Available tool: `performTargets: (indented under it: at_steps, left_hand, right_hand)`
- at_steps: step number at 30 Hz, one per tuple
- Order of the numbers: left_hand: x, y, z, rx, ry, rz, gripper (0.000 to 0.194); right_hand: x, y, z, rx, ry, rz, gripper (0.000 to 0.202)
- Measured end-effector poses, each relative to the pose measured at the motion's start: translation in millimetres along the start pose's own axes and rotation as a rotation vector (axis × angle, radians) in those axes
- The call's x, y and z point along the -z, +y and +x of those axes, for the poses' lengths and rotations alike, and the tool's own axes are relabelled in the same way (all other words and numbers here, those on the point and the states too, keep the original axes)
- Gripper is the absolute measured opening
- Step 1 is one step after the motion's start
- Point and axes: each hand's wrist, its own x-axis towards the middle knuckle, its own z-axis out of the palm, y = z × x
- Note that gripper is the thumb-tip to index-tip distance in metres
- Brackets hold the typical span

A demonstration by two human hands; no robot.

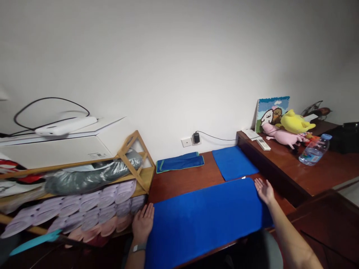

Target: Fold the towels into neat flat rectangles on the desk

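Observation:
A long blue cloth [202, 216] lies spread over the front of the reddish-brown wooden table [179, 183], its near side reaching the table's edge. By its left end is my left hand [143, 223], palm up with the fingers stretched out. My right hand [265, 191] is at the opposite end, palm turned up and fingers apart. Neither holds anything. Behind the long cloth, a smaller blue cloth [234, 162] lies flat at the back right. A folded dark blue cloth with green edging [180, 162] rests against the wall side.
To the left stands a wooden rack [144, 179] with lilac slippers [92, 205] and a white box [56, 149] on top. The raised surface [303, 175] at right bears a water bottle [314, 151], plush toys [283, 135] and a remote [263, 144]. A black plug [196, 137] sits in the wall.

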Motion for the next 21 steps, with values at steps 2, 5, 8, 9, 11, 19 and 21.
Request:
performTargets:
  at_steps: [2,5,8,9,11,19,21]
  left_hand:
    - [3.8,7,-2,0.048,0.06,-0.089,0.078]
    - [-28.9,22,-12,0.109,0.044,-0.312,0.069]
    - [-106.7,32,-34,0.188,-0.091,-0.601,0.063]
    - [-138.6,33,-43,0.204,-0.137,-0.623,0.062]
    - [-200.0,32,-60,0.351,-0.262,-0.791,0.06]
    - [-194.3,8,-41,0.549,-0.19,-0.907,0.067]
    - [-137.9,0,-20,0.39,-0.108,-0.75,0.066]
  right_hand:
    - [4,-1,3,0.012,0.007,0.049,0.029]
    - [-16,32,-14,0.053,-0.063,0.139,0.032]
    - [-60,104,-54,-0.04,-0.277,0.189,0.034]
    - [-76,132,-69,-0.122,-0.341,0.182,0.034]
    - [-104,187,-93,-0.3,-0.411,0.144,0.035]
    - [-80,173,-60,-0.285,-0.311,0.039,0.033]
    - [-53,121,-36,-0.191,-0.225,0.045,0.034]
